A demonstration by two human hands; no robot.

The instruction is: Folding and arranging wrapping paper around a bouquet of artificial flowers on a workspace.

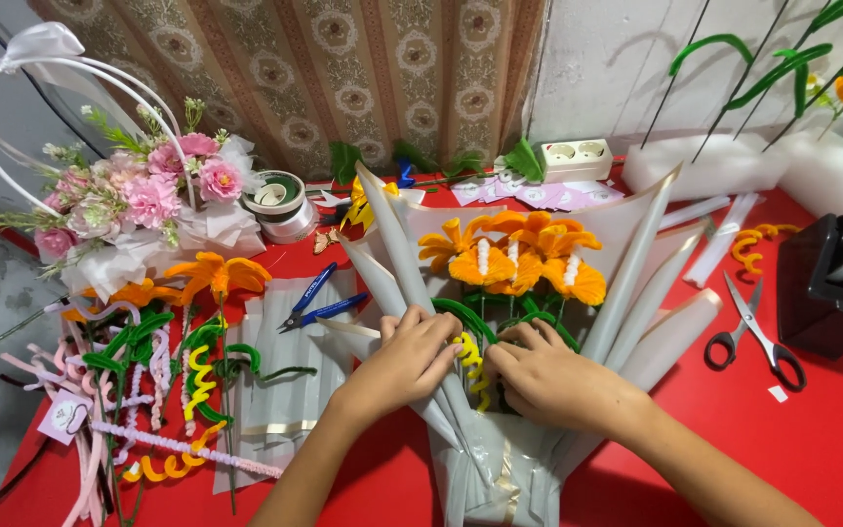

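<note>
A bouquet of orange pipe-cleaner flowers (pixel 524 256) with green stems lies on a red table (pixel 812 429), wrapped in translucent grey-white paper (pixel 636 283). My left hand (pixel 410 359) presses the left fold of the wrap against the stems. My right hand (pixel 543 376) grips the stems and the right side of the wrap. A yellow curled pipe cleaner (pixel 473 361) shows between the two hands.
Blue-handled pliers (pixel 319 303) lie left of the bouquet on spare wrapping sheets. More pipe-cleaner flowers and stems (pixel 178 342) lie at the left, below a basket of pink flowers (pixel 143 190). Scissors (pixel 753 327) and a black tape dispenser (pixel 831 283) sit at the right.
</note>
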